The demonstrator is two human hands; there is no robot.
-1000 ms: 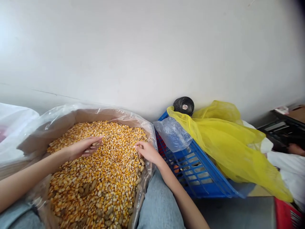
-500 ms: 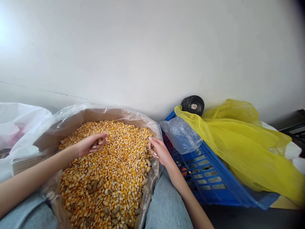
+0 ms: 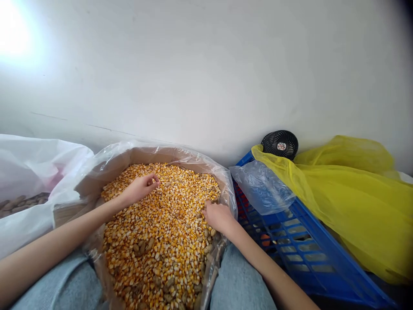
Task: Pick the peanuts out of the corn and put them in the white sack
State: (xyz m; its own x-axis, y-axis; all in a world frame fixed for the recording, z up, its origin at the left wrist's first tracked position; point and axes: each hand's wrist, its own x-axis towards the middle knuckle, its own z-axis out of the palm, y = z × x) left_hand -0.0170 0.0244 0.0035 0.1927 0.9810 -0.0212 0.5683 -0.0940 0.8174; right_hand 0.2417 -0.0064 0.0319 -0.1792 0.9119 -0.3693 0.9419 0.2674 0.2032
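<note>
A plastic-lined cardboard box (image 3: 155,153) between my knees is filled with loose yellow corn kernels (image 3: 174,215). Unshelled peanuts (image 3: 144,246) lie scattered among the kernels, mostly along the right side and near the front. Over the far left part of the corn, my left hand (image 3: 142,188) is palm down, its fingers curled in with thumb and forefinger close together; whatever they hold is hidden. At the right edge my right hand (image 3: 220,216) reaches down to the corn beside some peanuts, fingers bent and mostly hidden behind the hand.
On the left, a white sack (image 3: 38,150) holds more brown peanuts (image 3: 24,202). To the right stands a blue plastic crate (image 3: 309,249), with a clear plastic bag (image 3: 263,185) and yellow netting (image 3: 351,202) over its rim. A small black fan (image 3: 280,145) sits by the wall.
The view has swung left, so everything sits further right. My left hand has turned palm down, and my right hand has lowered onto the corn by the box's right edge.
</note>
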